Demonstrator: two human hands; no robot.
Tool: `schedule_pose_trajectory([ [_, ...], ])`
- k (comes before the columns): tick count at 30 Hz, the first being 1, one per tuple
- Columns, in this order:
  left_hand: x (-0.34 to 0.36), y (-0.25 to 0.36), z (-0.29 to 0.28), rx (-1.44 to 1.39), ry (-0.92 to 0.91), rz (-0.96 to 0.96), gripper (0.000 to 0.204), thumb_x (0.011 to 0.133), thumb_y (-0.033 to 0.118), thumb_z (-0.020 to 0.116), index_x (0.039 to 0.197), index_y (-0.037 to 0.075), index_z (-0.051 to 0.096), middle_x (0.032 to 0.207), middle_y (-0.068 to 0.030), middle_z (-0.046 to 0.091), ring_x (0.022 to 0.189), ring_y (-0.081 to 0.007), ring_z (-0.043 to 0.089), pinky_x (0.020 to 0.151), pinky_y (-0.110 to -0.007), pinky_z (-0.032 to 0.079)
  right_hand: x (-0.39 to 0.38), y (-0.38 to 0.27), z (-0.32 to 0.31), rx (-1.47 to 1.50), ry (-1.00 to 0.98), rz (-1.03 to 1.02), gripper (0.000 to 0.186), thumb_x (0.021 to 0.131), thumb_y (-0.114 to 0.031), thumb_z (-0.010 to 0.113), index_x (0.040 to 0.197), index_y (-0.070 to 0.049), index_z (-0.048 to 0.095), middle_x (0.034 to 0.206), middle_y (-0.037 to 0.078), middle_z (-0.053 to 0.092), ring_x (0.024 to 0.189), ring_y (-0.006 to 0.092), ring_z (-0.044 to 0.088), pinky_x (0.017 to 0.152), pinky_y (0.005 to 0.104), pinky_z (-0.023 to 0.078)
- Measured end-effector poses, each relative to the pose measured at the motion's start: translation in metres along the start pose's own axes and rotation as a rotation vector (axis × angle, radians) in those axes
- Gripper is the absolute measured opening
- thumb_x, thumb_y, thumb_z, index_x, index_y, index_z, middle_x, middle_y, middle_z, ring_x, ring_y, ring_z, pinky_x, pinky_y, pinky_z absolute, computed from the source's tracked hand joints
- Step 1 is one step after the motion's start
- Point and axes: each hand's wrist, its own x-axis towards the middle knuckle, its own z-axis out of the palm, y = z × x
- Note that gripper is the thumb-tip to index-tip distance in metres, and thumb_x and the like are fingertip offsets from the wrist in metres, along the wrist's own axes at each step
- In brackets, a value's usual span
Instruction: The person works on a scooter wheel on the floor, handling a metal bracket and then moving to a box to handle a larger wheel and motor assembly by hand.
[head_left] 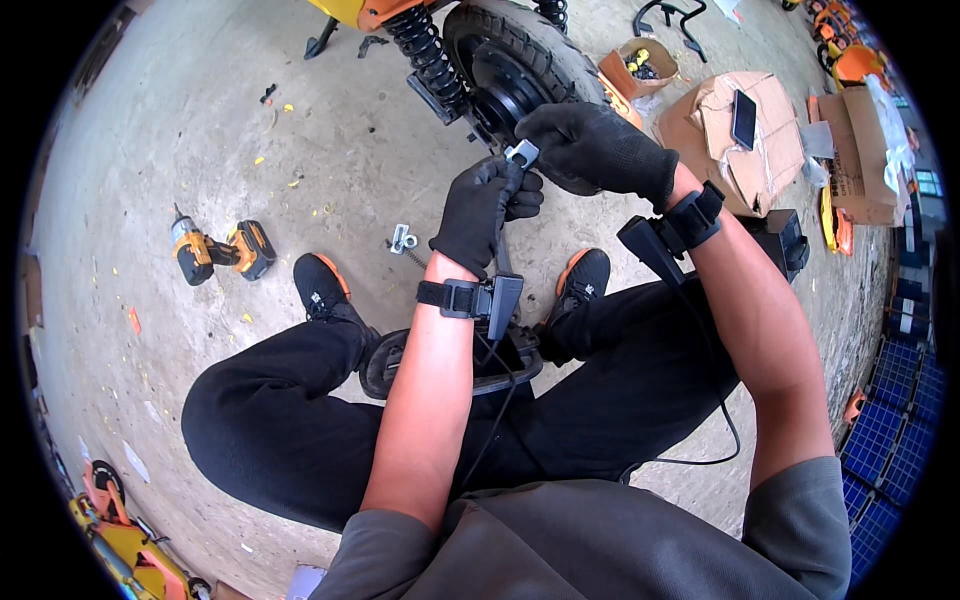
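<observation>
My left hand (487, 205), in a black glove, is closed around a small silver metal bracket (522, 153) that sticks up past the thumb. Beside it, my right hand (600, 150), also gloved in black, has its fingers pinched together close to the bracket. What those fingertips hold is hidden. Both hands are right at the hub of a black-tyred wheel (535, 62) on a vehicle. A black coil-spring shock absorber (425, 50) stands left of the wheel. On the floor left of my left hand lies a similar silver bracket (403, 240), with a threaded or coiled piece beside it.
A yellow and black cordless power tool (222, 248) lies on the concrete at left. To the right, a crumpled cardboard box (735, 150) carries a phone (743, 120). A small open carton (640, 65) holds parts. Between my legs is a black tray-like item (385, 372).
</observation>
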Motion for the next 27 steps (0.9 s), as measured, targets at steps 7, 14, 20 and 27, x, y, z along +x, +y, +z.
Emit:
schedule_pose_trajectory([
  [7, 0.0004, 0.0010, 0.0019, -0.005, -0.004, -0.012, 0.024, 0.098, 0.006, 0.051, 0.119, -0.007, 0.054, 0.091, -0.0123, 0.062, 0.073, -0.0173, 0.059, 0.070, -0.032, 0.053, 0.0001, 0.0040, 0.0008, -0.033, 0.015, -0.015, 0.034, 0.082, -0.014, 0.060, 0.115, -0.012, 0.070, 0.094, 0.010, 0.069, 0.083, 0.0235, 0.066, 0.078, 0.0359, 0.052],
  [14, -0.0013, 0.0016, 0.0022, 0.017, 0.006, 0.003, 0.025, 0.099, 0.010, 0.054, 0.118, -0.006, 0.054, 0.093, -0.0131, 0.064, 0.075, -0.0185, 0.062, 0.071, -0.033, 0.054, -0.0005, 0.0029, 0.0009, -0.048, 0.016, -0.020, 0.035, 0.082, -0.014, 0.060, 0.116, -0.012, 0.069, 0.095, 0.010, 0.069, 0.086, 0.0246, 0.066, 0.080, 0.0363, 0.052],
  [20, 0.0005, 0.0007, -0.0006, 0.006, -0.008, 0.007, 0.025, 0.100, 0.012, 0.055, 0.118, -0.006, 0.055, 0.093, -0.0130, 0.064, 0.075, -0.0186, 0.062, 0.071, -0.033, 0.054, -0.0012, -0.0003, 0.0001, -0.042, 0.010, -0.017, 0.034, 0.083, -0.015, 0.060, 0.116, -0.011, 0.069, 0.095, 0.012, 0.069, 0.085, 0.0253, 0.066, 0.080, 0.0363, 0.052],
  [27, 0.0008, 0.0007, 0.0004, 0.009, -0.009, 0.005, 0.026, 0.100, 0.012, 0.055, 0.118, -0.006, 0.055, 0.093, -0.0128, 0.064, 0.075, -0.0185, 0.062, 0.071, -0.033, 0.054, -0.0021, 0.0005, -0.0009, -0.041, 0.022, -0.027, 0.033, 0.084, -0.016, 0.062, 0.116, -0.011, 0.069, 0.094, 0.012, 0.068, 0.084, 0.0254, 0.065, 0.078, 0.0363, 0.052],
])
